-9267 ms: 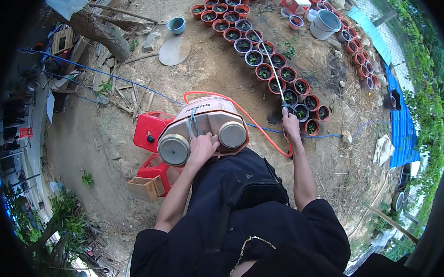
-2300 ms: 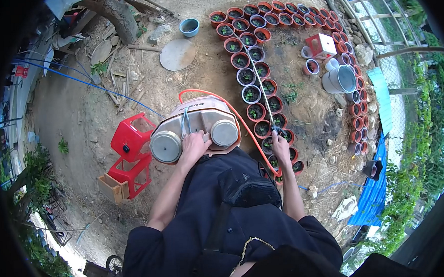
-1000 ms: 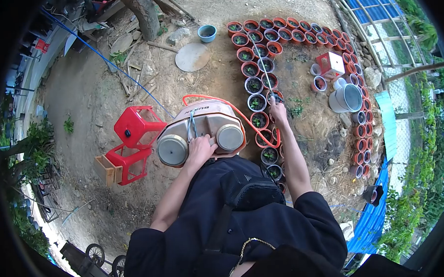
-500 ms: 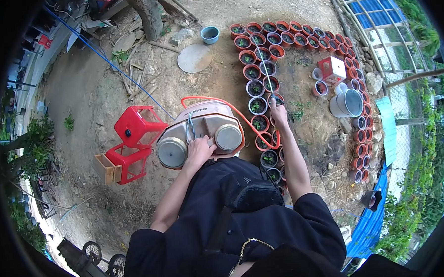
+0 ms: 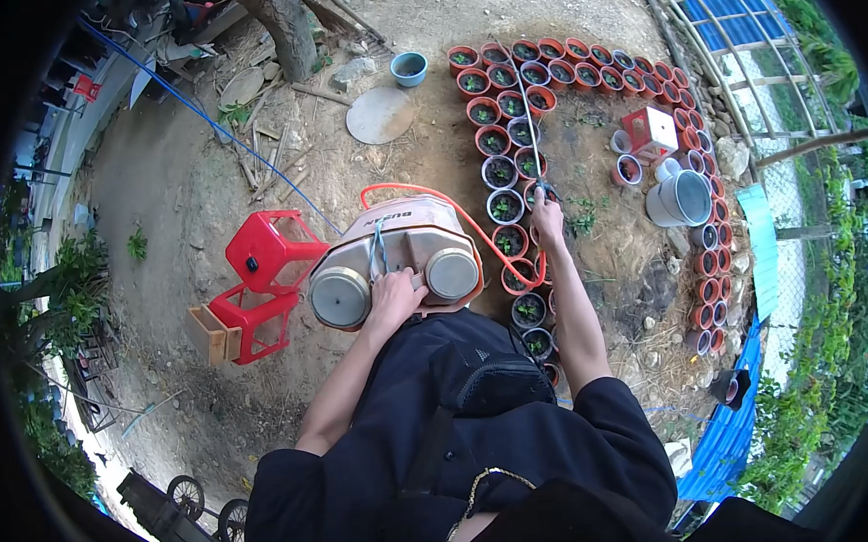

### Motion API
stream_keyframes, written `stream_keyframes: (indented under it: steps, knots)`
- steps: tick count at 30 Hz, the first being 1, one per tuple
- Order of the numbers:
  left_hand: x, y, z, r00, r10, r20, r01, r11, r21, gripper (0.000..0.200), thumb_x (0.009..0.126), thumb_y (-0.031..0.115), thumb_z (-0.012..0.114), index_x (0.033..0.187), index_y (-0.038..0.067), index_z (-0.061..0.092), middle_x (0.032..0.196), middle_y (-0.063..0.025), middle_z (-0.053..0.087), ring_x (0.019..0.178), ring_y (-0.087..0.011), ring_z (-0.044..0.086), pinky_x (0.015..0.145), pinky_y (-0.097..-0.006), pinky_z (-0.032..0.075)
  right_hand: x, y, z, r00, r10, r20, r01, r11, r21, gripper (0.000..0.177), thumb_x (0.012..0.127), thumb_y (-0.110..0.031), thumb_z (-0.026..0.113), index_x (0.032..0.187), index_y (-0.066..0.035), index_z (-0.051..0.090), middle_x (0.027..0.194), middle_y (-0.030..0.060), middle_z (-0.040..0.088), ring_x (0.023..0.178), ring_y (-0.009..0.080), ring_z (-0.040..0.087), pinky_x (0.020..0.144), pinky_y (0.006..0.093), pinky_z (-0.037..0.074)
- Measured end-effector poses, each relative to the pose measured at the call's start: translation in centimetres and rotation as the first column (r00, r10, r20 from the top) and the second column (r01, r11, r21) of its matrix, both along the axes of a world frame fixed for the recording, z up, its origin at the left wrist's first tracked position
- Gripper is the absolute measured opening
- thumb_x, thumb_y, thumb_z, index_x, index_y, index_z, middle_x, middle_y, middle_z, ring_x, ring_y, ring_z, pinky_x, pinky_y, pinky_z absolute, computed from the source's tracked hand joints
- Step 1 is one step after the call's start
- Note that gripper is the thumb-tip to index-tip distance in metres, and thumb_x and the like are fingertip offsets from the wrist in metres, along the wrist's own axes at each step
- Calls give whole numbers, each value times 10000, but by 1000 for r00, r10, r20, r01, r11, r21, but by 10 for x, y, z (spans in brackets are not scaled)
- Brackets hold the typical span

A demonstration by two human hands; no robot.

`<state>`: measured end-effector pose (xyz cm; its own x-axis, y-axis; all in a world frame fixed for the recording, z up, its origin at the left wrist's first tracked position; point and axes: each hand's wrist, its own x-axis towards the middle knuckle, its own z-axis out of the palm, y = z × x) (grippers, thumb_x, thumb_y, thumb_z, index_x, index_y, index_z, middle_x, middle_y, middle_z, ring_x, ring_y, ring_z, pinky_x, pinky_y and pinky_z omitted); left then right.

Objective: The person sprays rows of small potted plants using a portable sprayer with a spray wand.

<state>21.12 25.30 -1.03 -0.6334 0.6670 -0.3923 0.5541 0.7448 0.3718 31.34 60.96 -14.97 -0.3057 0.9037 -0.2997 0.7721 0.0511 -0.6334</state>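
Observation:
Wrapped round the handle of a tank sprayer (image 5: 399, 236) is my left hand (image 5: 394, 298); two round caps stand on either side of it. My right hand (image 5: 548, 218) grips the dark handle of a spray wand (image 5: 530, 121), whose thin rod points away over the potted seedlings (image 5: 497, 171). From the tank an orange hose (image 5: 470, 213) loops toward my right hand. Small green plants grow in the reddish and whitish pots beneath the wand. Whether liquid leaves the tip is too fine to tell.
Two red stools (image 5: 264, 249) and a wooden box (image 5: 212, 335) stand at the left. A teal pot (image 5: 409, 69) and a round slab (image 5: 380, 115) lie ahead. Right of the pot rows are a grey bucket (image 5: 680, 200) and a red-and-white stool (image 5: 651, 134). A cart (image 5: 178, 515) is at lower left.
The wand's tip has swung slightly farther away and to the left, and its rod stands steeper. My right hand has shifted slightly; my left hand keeps its hold on the sprayer.

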Motion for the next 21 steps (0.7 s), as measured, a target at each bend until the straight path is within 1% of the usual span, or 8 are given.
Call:
stream_keyframes:
  steps: [2, 5, 7, 9, 10, 11, 16, 21]
  knots:
    - [0, 2, 0, 1000, -10, -3, 10, 1000, 1, 384, 834, 365, 734, 975, 12, 676, 893, -238, 717, 906, -416, 691, 867, -499, 519, -6, 13, 2, 999, -9, 31, 12, 996, -89, 646, 992, -562, 490, 1056, 36, 724, 928, 239, 727, 855, 331, 721, 765, 443, 523]
    - [-3, 4, 2, 1000, -29, -7, 29, 1000, 6, 379, 834, 361, 739, 969, 13, 674, 888, -235, 717, 901, -414, 691, 862, -498, 519, -12, 20, 10, 997, -14, -80, 8, 998, -67, 740, 996, -591, 433, 953, 93, 712, 910, 301, 707, 971, 426, 690, 870, 483, 503]
    - [-4, 6, 3, 999, -37, -7, 37, 999, 8, 378, 835, 360, 741, 965, 13, 673, 887, -234, 717, 900, -413, 691, 860, -499, 520, -16, 22, 19, 997, -30, -73, 23, 996, -87, 732, 994, -585, 439, 918, 87, 718, 863, 285, 709, 886, 402, 711, 810, 471, 524]
    - [-5, 7, 3, 999, -32, -5, 32, 999, 11, 379, 840, 366, 741, 956, 13, 670, 882, -231, 717, 898, -412, 690, 868, -500, 513, -19, 30, 18, 1000, -20, -17, 17, 988, -156, 651, 992, -574, 489, 1081, 28, 719, 825, 214, 716, 715, 279, 708, 656, 416, 523]
    - [-6, 8, 3, 1000, -29, -5, 29, 1000, 11, 379, 840, 366, 741, 956, 13, 670, 882, -231, 717, 898, -412, 690, 868, -500, 513, -19, 30, 16, 999, -25, -22, 21, 990, -139, 727, 990, -583, 454, 905, 91, 713, 797, 257, 709, 768, 363, 723, 721, 452, 537]
    - [-7, 8, 3, 999, -38, -5, 38, 999, 9, 379, 842, 368, 741, 955, 13, 670, 880, -230, 717, 898, -410, 689, 874, -499, 508, -19, 30, 16, 1000, -23, -21, 20, 990, -138, 727, 990, -583, 454, 905, 91, 713, 797, 257, 709, 768, 363, 723, 721, 452, 537]
    - [-11, 10, 5, 997, -73, 11, 73, 997, 3, 401, 846, 378, 729, 962, -1, 667, 889, -250, 709, 908, -434, 682, 864, -517, 517, -19, 24, 32, 999, -47, -16, 42, 978, -202, 654, 996, -574, 489, 1014, 38, 721, 686, 149, 680, 602, 243, 675, 574, 411, 508]
    - [-12, 13, 4, 999, -50, 9, 50, 999, -10, 369, 844, 369, 743, 953, 23, 674, 867, -220, 718, 891, -392, 695, 886, -487, 496, -22, 27, 19, 999, -39, -12, 37, 987, -156, 630, 996, -565, 496, 1087, 18, 720, 729, 162, 694, 592, 243, 672, 566, 407, 507]
